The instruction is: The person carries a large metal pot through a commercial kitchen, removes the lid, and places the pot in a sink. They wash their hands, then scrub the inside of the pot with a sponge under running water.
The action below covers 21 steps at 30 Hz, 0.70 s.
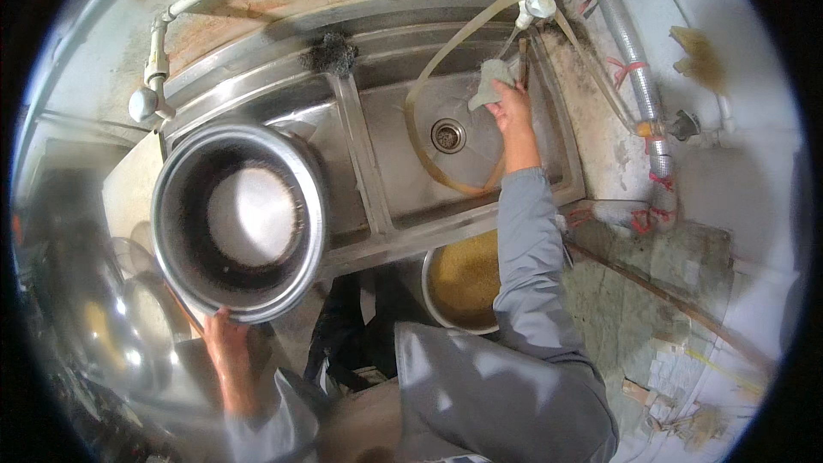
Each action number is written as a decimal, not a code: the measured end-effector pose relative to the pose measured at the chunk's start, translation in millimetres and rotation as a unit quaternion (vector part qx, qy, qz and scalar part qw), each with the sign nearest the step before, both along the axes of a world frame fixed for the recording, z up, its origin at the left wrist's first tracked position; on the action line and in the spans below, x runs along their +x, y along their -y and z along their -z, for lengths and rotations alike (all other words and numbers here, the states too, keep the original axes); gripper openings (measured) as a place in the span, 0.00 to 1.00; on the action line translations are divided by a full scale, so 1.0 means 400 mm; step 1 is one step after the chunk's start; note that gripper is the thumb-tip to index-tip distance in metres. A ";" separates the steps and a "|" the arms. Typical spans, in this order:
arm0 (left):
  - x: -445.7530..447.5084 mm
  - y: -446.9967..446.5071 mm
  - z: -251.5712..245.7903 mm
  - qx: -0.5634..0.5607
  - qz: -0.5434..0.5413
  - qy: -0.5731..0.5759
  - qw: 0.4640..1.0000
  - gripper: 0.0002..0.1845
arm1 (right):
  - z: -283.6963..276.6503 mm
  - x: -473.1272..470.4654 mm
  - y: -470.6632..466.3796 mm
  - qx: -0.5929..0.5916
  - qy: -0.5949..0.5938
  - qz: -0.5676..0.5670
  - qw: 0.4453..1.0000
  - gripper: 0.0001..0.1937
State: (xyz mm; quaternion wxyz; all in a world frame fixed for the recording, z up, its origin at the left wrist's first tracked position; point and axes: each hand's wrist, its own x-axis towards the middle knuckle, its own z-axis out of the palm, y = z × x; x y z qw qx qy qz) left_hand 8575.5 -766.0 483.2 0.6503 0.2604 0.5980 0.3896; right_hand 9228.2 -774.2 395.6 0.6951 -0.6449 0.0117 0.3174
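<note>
My right hand [511, 109] holds a pale greenish cloth [494, 80] beneath the tap [530, 9], from which a thin stream of water runs. Below the hand is the right basin of a double stainless steel sink [402, 103], with its round drain [448, 136]. At the lower left, my left hand [225, 337] grips the near rim of a large metal pot [183, 270]. The pot is tilted over the left basin, its mouth facing up, and its inside bottom looks pale with a dark ring around it.
A translucent hose [421, 87] loops through the right basin. A dark scouring pad [333, 54] lies on the back ledge. Below the sink's front edge stands a round container with yellowish contents [463, 276]. Wrapped pipes [633, 58] run along the right wall; another tap [146, 105] is at left.
</note>
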 end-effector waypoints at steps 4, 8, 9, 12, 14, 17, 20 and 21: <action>0.133 0.011 -0.019 -0.001 0.058 0.010 0.998 0.12 | -0.043 0.004 0.042 0.056 0.066 -0.013 0.996 0.32; 0.222 0.018 -0.016 0.022 0.108 0.050 0.993 0.09 | -0.015 -0.081 0.096 -0.145 0.255 -0.072 0.953 0.25; 0.239 0.019 -0.016 0.023 0.113 0.034 0.993 0.10 | 0.005 -0.105 0.108 -0.267 0.317 -0.142 0.899 0.23; 0.290 0.005 -0.011 0.032 0.139 0.026 0.989 0.08 | 0.069 -0.162 0.132 -0.133 0.041 -0.156 0.978 0.20; 0.315 -0.011 -0.006 0.039 0.149 0.037 0.987 0.08 | 0.084 -0.183 0.162 -0.120 0.082 -0.147 0.978 0.19; 0.346 -0.044 0.009 0.042 0.191 0.021 0.980 0.09 | 0.045 -0.194 0.209 -0.075 0.071 -0.188 0.977 0.18; 0.368 -0.070 0.026 0.060 0.242 0.017 0.968 0.12 | -0.040 -0.224 0.244 -0.106 0.223 -0.159 0.956 0.18; 0.376 -0.077 0.029 0.059 0.249 0.000 0.967 0.13 | -0.069 -0.243 0.249 -0.091 0.250 -0.149 0.952 0.18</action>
